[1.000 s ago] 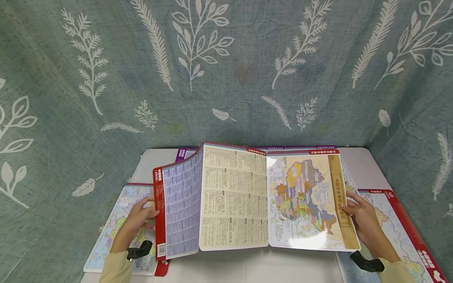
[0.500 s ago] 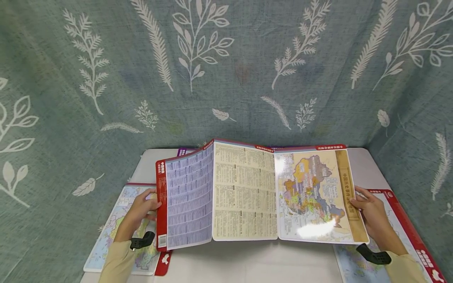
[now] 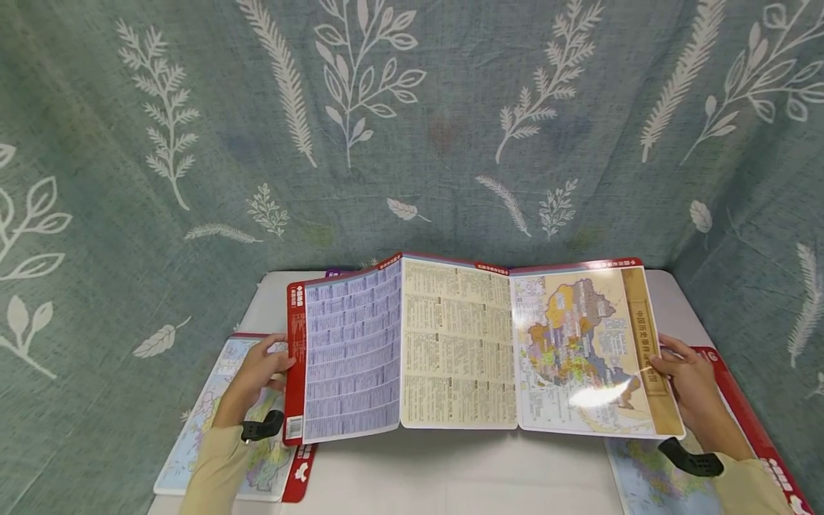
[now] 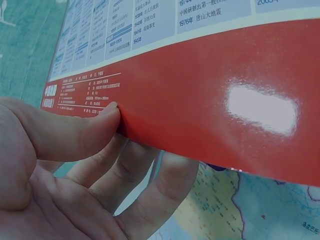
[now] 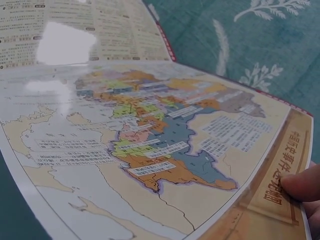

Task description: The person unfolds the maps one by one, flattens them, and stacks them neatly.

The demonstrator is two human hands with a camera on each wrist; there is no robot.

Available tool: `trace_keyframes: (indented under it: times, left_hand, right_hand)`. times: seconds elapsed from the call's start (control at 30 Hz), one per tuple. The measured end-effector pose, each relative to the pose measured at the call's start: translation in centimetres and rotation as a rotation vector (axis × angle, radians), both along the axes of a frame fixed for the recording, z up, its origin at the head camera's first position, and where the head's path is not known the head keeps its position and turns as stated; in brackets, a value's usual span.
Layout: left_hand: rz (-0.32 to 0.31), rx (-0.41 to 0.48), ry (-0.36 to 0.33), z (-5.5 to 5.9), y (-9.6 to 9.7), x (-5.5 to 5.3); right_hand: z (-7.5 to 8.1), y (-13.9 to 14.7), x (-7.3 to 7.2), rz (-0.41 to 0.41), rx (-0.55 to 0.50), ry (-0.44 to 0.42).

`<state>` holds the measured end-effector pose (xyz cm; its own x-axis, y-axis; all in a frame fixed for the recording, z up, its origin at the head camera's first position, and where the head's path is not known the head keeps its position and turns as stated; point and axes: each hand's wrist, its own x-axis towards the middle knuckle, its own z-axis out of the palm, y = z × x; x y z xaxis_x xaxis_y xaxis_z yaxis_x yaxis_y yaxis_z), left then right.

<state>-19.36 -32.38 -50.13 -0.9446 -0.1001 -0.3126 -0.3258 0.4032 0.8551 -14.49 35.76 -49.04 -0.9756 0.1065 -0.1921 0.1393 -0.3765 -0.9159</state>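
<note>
A glossy folding map (image 3: pixel 459 347) is held spread above the table, its three visible panels meeting at creases: a bluish text panel, a cream text panel and a coloured map panel. My left hand (image 3: pixel 259 368) pinches its red left edge, thumb on top (image 4: pixel 85 135) and fingers curled underneath. At the opposite side my right hand (image 3: pixel 692 383) pinches the tan border strip, the thumb (image 5: pixel 302 182) lying on the printed face. Bright glare covers part of the map panel.
A map sheet (image 3: pixel 193 450) with a red strip lies under my left forearm. Another red-edged map (image 3: pixel 644 476) lies under my right forearm. Behind the held map, a purple-edged item (image 3: pixel 335 273) peeks out on the white table (image 3: pixel 463 476). A green leaf-patterned cloth (image 3: pixel 444 143) hangs behind.
The folding map has been pulled wider, its panels flatter. My right hand has moved right, and my left hand slightly up and right. The map has risen a little in view.
</note>
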Motion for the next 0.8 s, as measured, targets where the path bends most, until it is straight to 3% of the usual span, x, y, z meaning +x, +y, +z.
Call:
trace_keyframes:
  times: [0.4, 0.8]
  left_hand:
    - [-0.007, -0.029, 0.017, 0.7, 0.4, -0.9]
    - [-0.009, -0.008, 0.07, 1.8, 0.4, -2.7]
  right_hand:
    - [1.1, 0.8, -0.7, -0.041, 0.015, 0.032]
    - [2.9, 2.5, -1.3, -0.095, 0.053, -0.031]
